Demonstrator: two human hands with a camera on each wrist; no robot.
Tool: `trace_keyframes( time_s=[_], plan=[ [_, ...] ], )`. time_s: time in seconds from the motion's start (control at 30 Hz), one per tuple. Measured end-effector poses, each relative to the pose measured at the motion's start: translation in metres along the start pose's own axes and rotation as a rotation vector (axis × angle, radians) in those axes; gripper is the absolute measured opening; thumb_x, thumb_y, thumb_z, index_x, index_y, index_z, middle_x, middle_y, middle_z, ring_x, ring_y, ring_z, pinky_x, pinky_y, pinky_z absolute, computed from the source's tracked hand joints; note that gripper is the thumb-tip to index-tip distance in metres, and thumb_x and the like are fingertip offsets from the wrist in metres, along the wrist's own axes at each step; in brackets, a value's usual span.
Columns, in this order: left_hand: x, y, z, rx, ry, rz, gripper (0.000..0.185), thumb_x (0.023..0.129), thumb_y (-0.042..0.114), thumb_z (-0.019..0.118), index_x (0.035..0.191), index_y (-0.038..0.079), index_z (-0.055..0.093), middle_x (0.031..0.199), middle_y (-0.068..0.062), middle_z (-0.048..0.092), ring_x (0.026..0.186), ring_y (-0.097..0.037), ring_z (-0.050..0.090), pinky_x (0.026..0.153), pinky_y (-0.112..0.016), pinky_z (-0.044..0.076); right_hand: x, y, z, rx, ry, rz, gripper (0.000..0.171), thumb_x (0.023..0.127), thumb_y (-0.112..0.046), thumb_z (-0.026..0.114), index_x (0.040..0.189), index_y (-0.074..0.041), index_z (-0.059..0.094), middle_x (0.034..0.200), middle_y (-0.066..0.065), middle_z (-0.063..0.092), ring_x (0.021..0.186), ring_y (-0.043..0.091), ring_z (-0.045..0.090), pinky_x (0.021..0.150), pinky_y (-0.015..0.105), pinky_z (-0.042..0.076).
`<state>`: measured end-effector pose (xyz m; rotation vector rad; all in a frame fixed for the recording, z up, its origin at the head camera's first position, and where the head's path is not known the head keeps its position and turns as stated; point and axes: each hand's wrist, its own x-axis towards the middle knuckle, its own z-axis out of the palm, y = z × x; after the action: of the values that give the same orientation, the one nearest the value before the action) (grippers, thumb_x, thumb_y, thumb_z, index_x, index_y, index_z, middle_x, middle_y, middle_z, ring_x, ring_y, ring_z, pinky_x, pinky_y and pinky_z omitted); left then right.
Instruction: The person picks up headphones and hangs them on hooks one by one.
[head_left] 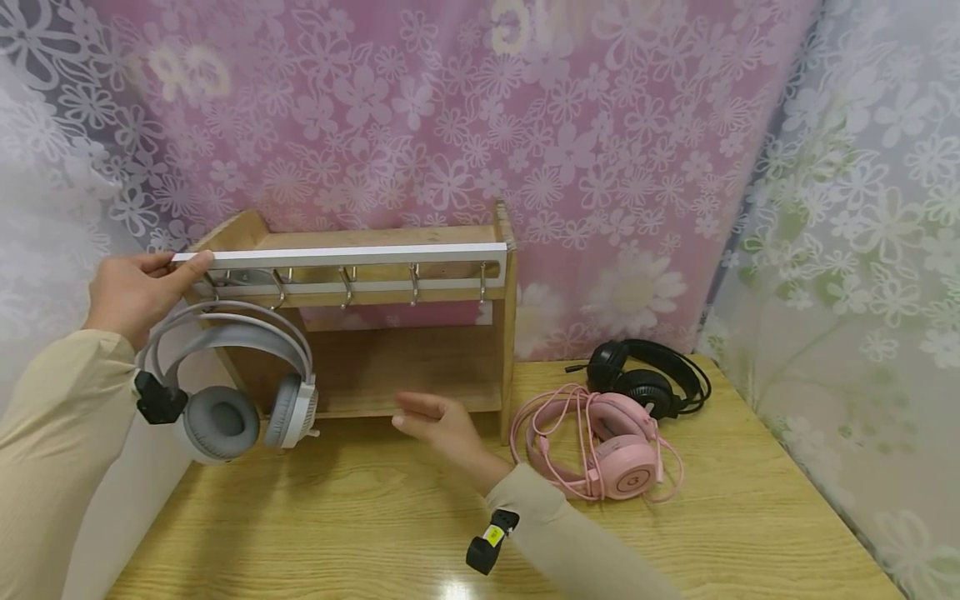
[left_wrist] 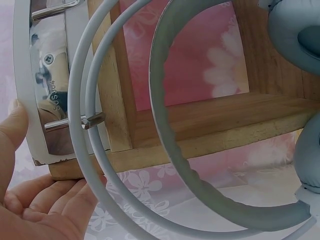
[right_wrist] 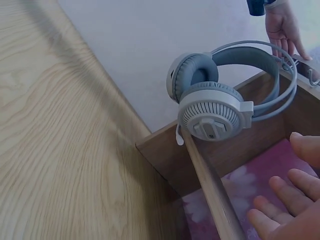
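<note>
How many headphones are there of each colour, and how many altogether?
White and grey headphones: 1
Pink headphones: 1
Black headphones: 1
Total: 3

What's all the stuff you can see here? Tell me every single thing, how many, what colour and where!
White-and-grey headset: 1, white and grey, hanging from the leftmost hook
Pink headset: 1, pink, on the table right of the shelf
Black headset: 1, black, behind the pink one
Hook rail: 1, white and silvery, across the shelf's front
Hooks: 5, silvery, along the rail
Shelf: 1, brown wood, on the table
Table: 1, yellowish wood-grain, underneath
Flowered cloth: count unclear, pink and whitish, behind and beside the table
Wrist devices: 2, black, one per wrist
Sleeves: 2, beige, on both arms
Left hand: 1, bare, holding the rail's left end
Right hand: 1, bare, before the shelf
</note>
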<state>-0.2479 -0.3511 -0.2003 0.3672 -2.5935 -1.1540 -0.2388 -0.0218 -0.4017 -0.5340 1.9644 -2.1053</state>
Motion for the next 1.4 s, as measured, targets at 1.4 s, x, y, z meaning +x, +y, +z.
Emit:
trace_keyframes(
  time_s=[1.4],
  plan=[
    [0.0,0.0,0.001,-0.018,0.014,-0.003,0.099,0.082,0.07,0.051,0.149,0.003,0.025,0.149,-0.027,0.031,0.138,-0.042,0.028,0.106,-0.057,0.032,-0.086,0.032,-0.158,-0.245,0.039,0.181,0.052,0.091,-0.017,0.067,0.134,0.007,0.051,0.135,0.021,0.054,0.125,0.029,0.05,0.086,0.017,0.048]
  ],
)
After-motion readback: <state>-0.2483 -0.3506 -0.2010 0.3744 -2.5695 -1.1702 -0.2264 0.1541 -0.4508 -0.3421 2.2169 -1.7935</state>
